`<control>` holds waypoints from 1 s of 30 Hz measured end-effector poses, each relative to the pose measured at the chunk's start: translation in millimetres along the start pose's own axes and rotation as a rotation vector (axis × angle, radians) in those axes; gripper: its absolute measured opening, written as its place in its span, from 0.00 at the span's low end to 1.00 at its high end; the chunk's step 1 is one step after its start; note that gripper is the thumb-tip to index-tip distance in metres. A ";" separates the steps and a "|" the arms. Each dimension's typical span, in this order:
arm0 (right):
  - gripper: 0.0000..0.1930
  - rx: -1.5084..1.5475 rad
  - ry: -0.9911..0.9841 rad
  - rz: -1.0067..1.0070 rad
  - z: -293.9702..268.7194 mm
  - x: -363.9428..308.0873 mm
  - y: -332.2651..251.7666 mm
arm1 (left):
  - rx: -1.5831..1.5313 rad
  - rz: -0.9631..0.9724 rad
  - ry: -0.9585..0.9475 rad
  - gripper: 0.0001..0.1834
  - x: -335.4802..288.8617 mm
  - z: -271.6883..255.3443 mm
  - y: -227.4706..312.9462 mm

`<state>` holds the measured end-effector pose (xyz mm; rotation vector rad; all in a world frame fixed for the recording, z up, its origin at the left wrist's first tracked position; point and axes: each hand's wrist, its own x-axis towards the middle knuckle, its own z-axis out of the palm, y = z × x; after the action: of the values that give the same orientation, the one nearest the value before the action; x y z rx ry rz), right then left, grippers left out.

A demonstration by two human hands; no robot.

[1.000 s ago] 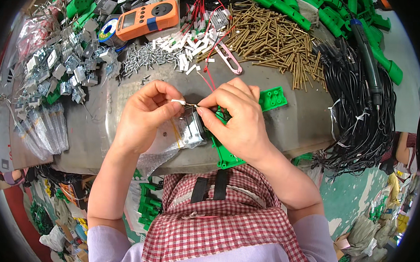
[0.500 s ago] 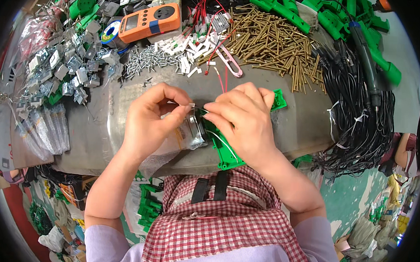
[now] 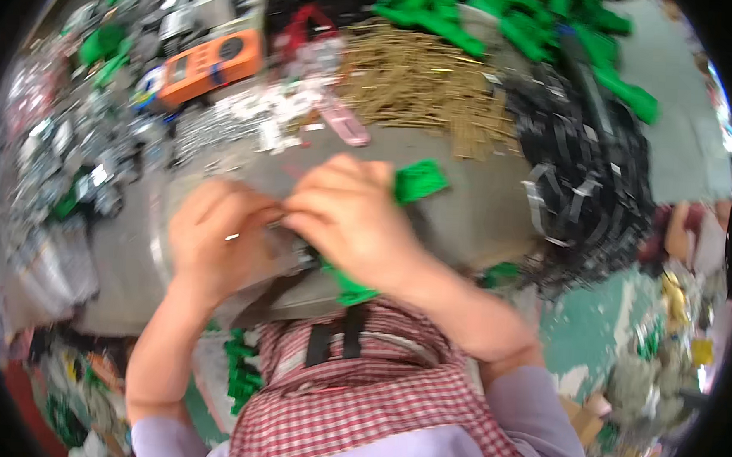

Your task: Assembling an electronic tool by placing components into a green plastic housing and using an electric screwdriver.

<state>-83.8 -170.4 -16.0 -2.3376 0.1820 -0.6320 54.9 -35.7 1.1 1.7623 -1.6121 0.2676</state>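
Note:
My left hand and my right hand meet fingertip to fingertip over the bench mat, both closed in a pinch. Motion blurs the picture, and whatever lies between the fingertips is too small and smeared to name. A small white bit shows against the left hand. Below the right hand, partly hidden by it, lies a green plastic housing. Just beyond that hand a flat green plastic part sticks out. Clear plastic wrap lies beneath the left hand.
Behind my hands are a pink-handled tool, silver screws, white connectors and long brass screws. An orange meter stands far left, near metal parts. Black cables and green housings fill the right.
The whole view has shifted and blurred, so the bench appears further left. My hands remain pinched together, fingertips now touching or nearly so. The right hand covers more of the green housing.

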 end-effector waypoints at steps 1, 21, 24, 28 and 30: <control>0.06 -0.008 0.074 -0.013 7.3 0.1 1.1 | 0.053 -0.018 -0.019 0.07 3.0 0.1 2.7; 0.12 -1.143 0.387 0.500 -186.1 -102.0 112.7 | -0.024 -0.374 -0.586 0.57 -47.7 -20.1 7.8; 0.10 -0.727 0.539 0.457 -217.5 -111.4 116.2 | -0.134 -0.393 -0.523 0.55 -31.8 -33.6 12.9; 0.12 -0.927 0.506 0.282 -229.9 -108.4 93.1 | -0.084 -0.346 -0.218 0.45 -13.6 -30.9 26.2; 0.12 -0.662 0.481 0.201 -237.0 -106.1 71.7 | -0.147 -0.285 -0.234 0.38 -4.0 -28.8 41.6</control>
<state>-289.0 -333.5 46.0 -2.6768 0.9577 -1.1563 24.4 -12.8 34.6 1.9329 -1.4689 -0.1931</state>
